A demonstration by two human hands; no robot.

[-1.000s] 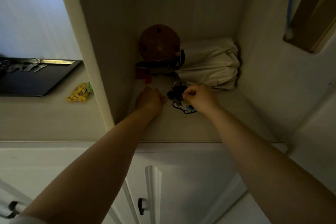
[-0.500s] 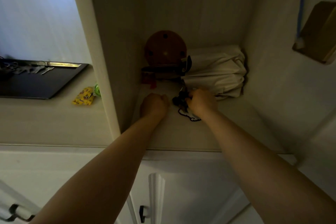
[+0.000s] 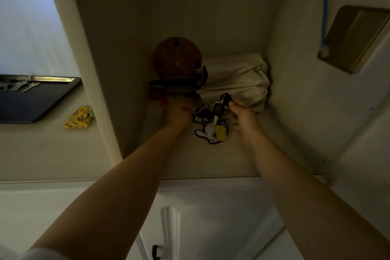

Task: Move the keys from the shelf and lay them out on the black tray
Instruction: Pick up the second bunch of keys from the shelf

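Observation:
Inside a dim shelf alcove (image 3: 221,158), my right hand (image 3: 242,116) pinches a black key fob at the top of a key bunch (image 3: 218,112). A dark key and a yellow tag hang from it, over a flat white charm with a dark outline (image 3: 205,133) lying on the shelf. My left hand (image 3: 176,115) rests as a closed fist on the shelf just left of the bunch; what it holds, if anything, is hidden. The black tray (image 3: 31,101) sits on the counter at far left with several silver keys (image 3: 20,85) along its far edge.
At the back of the alcove stand a round brown disc (image 3: 177,57), a dark flat object below it and a folded white cloth (image 3: 236,82). A yellow packet (image 3: 79,118) lies on the counter between tray and alcove wall. Cabinet doors are below.
My right hand has lifted the key bunch off the shelf, so the fob, dark key and yellow tag now show. The left fist has stayed in place.

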